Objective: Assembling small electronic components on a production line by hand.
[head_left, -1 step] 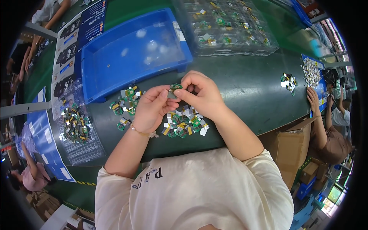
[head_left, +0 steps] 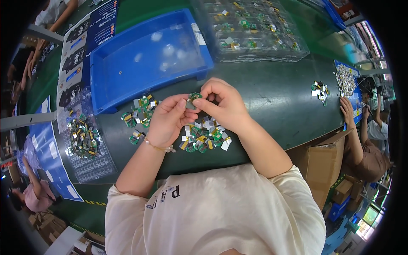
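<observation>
Between the fingertips of both hands is a small green circuit board (head_left: 194, 97) with a greyish lower part. My left hand (head_left: 172, 117), with a beaded bracelet at the wrist, pinches its left side. Thumb and fingers of my right hand (head_left: 225, 104) grip its right side. Just below the hands, a loose pile of green circuit boards (head_left: 206, 135) with silver and yellow parts lies on the dark green table (head_left: 272, 97). Left of my left hand is another group of such boards (head_left: 143, 111), partly hidden by that hand.
A blue tray (head_left: 100, 83) stands beyond my hands, with a clear plastic tray stack (head_left: 261, 55) of boards to its right. More boards (head_left: 83, 138) lie on clear trays at left. A small heap (head_left: 321, 91) sits at right, near a co-worker's hand (head_left: 347, 111). A cardboard box (head_left: 325, 163) stands below the edge.
</observation>
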`<state>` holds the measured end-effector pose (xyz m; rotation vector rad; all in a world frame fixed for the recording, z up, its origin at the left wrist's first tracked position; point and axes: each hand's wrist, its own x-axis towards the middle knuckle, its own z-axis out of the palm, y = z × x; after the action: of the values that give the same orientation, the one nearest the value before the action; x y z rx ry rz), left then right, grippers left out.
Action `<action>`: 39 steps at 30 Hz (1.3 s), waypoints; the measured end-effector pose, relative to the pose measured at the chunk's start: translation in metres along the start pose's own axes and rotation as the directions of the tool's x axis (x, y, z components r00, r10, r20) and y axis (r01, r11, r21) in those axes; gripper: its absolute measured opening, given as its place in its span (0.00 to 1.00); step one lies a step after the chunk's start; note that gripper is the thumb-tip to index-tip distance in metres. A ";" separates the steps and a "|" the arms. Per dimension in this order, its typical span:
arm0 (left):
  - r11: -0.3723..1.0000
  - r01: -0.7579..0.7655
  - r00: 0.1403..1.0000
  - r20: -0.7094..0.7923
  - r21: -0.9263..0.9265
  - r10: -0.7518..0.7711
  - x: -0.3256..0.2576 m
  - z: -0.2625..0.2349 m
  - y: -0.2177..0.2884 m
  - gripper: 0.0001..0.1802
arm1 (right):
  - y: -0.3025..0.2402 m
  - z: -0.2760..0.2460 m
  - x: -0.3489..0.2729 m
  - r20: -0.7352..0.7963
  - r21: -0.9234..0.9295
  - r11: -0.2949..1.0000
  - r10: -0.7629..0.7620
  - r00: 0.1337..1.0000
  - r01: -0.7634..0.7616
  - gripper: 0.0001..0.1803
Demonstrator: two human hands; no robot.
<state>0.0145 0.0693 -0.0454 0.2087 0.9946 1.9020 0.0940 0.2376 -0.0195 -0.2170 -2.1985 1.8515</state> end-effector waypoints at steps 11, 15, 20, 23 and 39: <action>1.000 0.015 0.999 -0.043 0.004 -0.015 0.002 0.000 -0.002 0.12 | 0.000 0.001 0.000 -0.046 -0.055 0.996 -0.075 0.996 0.073 0.10; 0.999 -0.010 0.999 -0.039 -0.051 0.008 0.002 -0.001 -0.004 0.13 | -0.003 0.003 -0.001 -0.070 -0.127 0.986 -0.121 0.990 0.112 0.11; 0.998 0.013 0.999 -0.032 -0.056 -0.015 0.003 0.000 -0.002 0.13 | 0.000 0.003 0.000 -0.064 -0.151 0.979 -0.148 0.987 0.138 0.11; 0.998 0.013 0.999 -0.038 -0.056 -0.015 0.003 0.000 -0.003 0.13 | -0.001 0.004 0.001 -0.079 -0.171 0.976 -0.147 0.986 0.132 0.11; 0.997 -0.010 0.993 -0.117 -0.078 0.001 -0.001 0.002 -0.008 0.09 | 0.000 0.005 0.001 -0.088 -0.417 0.859 -0.363 0.927 0.297 0.12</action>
<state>0.0215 0.0719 -0.0498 0.0547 0.9949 1.9730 0.0915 0.2327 -0.0198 -0.0538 -2.2989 1.1543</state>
